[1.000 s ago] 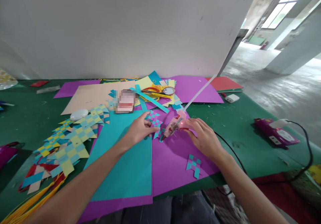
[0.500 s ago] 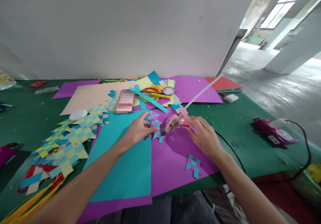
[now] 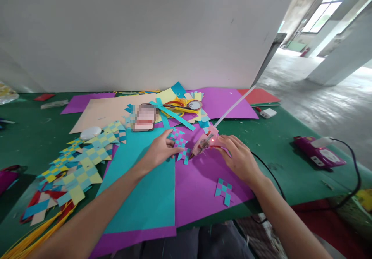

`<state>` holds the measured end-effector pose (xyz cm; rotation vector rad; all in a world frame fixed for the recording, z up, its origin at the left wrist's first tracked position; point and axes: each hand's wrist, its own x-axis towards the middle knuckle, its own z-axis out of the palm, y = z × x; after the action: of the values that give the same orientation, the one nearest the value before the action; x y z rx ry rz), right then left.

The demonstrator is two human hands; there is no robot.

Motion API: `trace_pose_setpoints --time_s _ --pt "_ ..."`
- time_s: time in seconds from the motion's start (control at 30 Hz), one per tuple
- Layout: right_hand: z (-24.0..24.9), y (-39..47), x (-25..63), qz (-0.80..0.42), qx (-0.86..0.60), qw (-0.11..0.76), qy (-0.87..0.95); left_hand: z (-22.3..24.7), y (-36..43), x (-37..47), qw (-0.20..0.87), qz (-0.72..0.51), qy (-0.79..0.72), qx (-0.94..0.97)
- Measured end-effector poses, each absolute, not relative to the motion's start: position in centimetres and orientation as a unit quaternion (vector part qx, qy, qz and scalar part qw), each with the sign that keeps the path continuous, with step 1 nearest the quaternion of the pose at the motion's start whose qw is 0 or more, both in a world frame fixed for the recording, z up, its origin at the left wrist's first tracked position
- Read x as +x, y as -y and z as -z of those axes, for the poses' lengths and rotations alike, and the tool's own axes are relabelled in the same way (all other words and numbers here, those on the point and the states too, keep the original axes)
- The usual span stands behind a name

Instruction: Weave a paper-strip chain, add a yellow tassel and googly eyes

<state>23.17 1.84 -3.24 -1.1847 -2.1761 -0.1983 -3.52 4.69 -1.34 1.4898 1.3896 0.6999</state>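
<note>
My right hand (image 3: 240, 156) is wrapped round a pink hot glue gun (image 3: 203, 143). A long clear glue stick (image 3: 235, 106) sticks out of its back, and its nozzle points down and left, close to the woven piece. With thumb and fingers, my left hand (image 3: 161, 148) grips a checkered purple and teal woven paper strip (image 3: 180, 144). A smaller woven piece (image 3: 223, 192) of the same colours lies by itself on the purple paper (image 3: 200, 197). Left of that is a large teal sheet (image 3: 139, 201).
Yellow and blue woven strips (image 3: 90, 158) are piled at left with yellow tassels (image 3: 43, 235). A phone (image 3: 144, 117), scissors (image 3: 177, 106) and a roll of tape (image 3: 194, 105) lie behind my hands. A purple power strip (image 3: 316, 152) with a black cable is at right.
The glue gun and my right hand have shifted slightly right, so the nozzle is a little farther from the woven strip's edge. My left hand stays in place.
</note>
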Motion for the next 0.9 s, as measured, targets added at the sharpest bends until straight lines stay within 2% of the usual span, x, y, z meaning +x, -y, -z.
trace_pose_setpoints --time_s 0.9 --pt "3.39 -1.97 24.01 0.083 -0.434 0.336 0.832 1.05 -4.53 -3.33 0.486 -0.294 -0.563 0.601"
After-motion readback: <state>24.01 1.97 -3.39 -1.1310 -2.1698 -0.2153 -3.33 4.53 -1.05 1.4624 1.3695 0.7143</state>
